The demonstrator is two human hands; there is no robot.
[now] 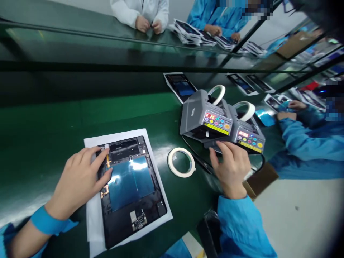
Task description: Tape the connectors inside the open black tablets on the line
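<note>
An opened tablet, with a shiny blue sheet over its middle and circuit parts exposed, lies on white sheets on the green bench. My left hand rests on the tablet's upper left edge, thumb and fingers spread. My right hand is raised at the front of a grey tape dispenser with a lit red display. Its thumb and forefinger are apart, and I see nothing between them. Between the hands, a roll of white tape lies flat on the bench.
A second dispenser stands beside the first; both carry tape rolls. Another tablet lies behind them, and a black cable runs in front. A brown box is lower right. Co-workers in blue and white sit around.
</note>
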